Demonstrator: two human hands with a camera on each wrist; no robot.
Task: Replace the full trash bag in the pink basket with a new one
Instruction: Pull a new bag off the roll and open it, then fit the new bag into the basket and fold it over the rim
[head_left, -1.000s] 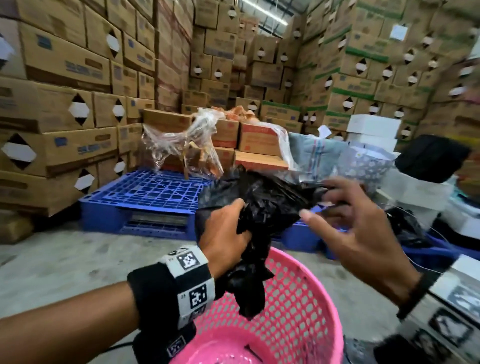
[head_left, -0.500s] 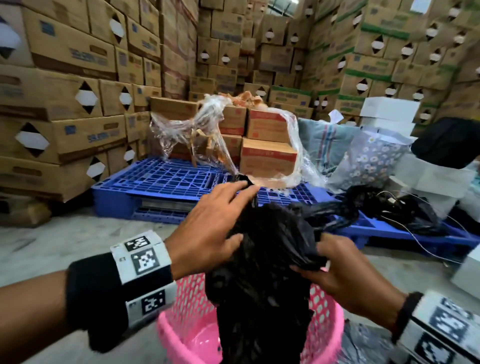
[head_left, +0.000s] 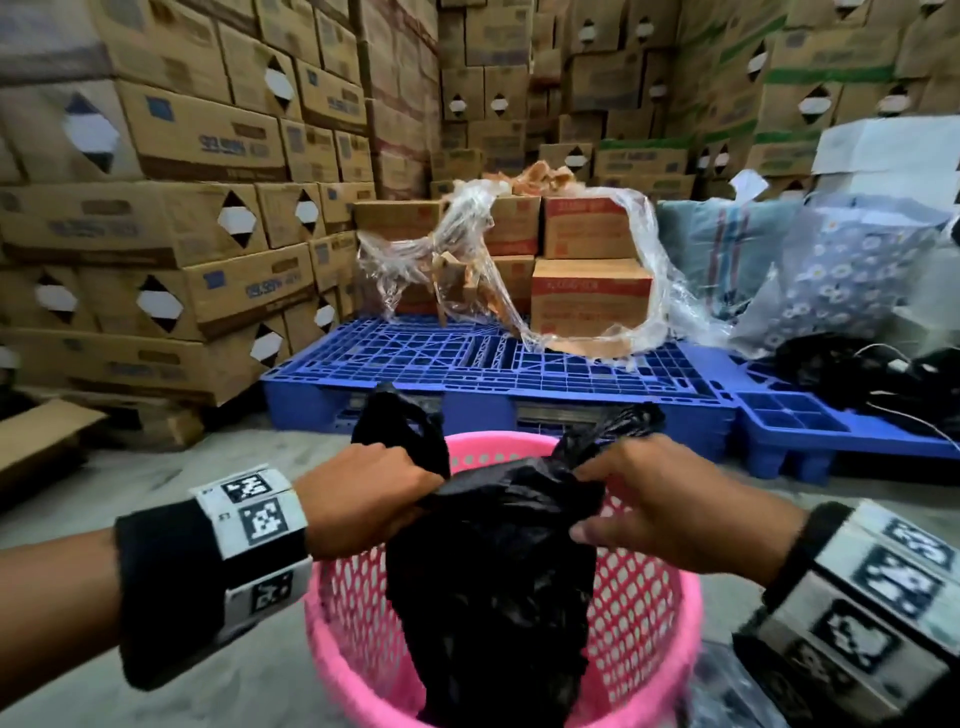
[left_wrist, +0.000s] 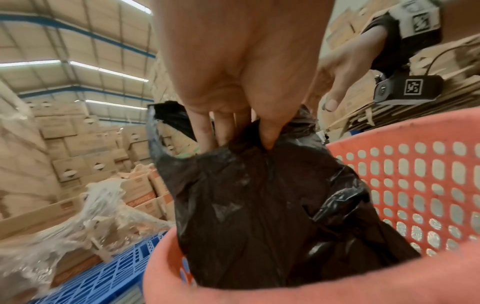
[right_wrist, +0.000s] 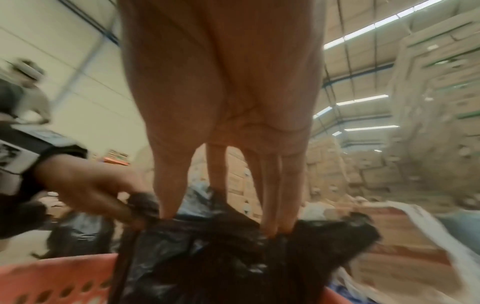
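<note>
A: Hands?
B: Left hand (head_left: 363, 499) and right hand (head_left: 670, 506) each pinch the black bag (head_left: 493, 587) at its top edge, side by side.
A: Where's the bag?
B: Straight below both, long axis vertical, hanging into the pink basket (head_left: 644, 613). Both equally near; next, I'd guess, spread the mouth outward over the rim.

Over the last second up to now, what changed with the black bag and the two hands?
The black bag went from bunched above the pink basket to hanging down inside it. The left hand regripped one side of the bag's top; the right hand, open a second ago, now pinches the other side. The basket and blue pallet stayed where they were.
</note>
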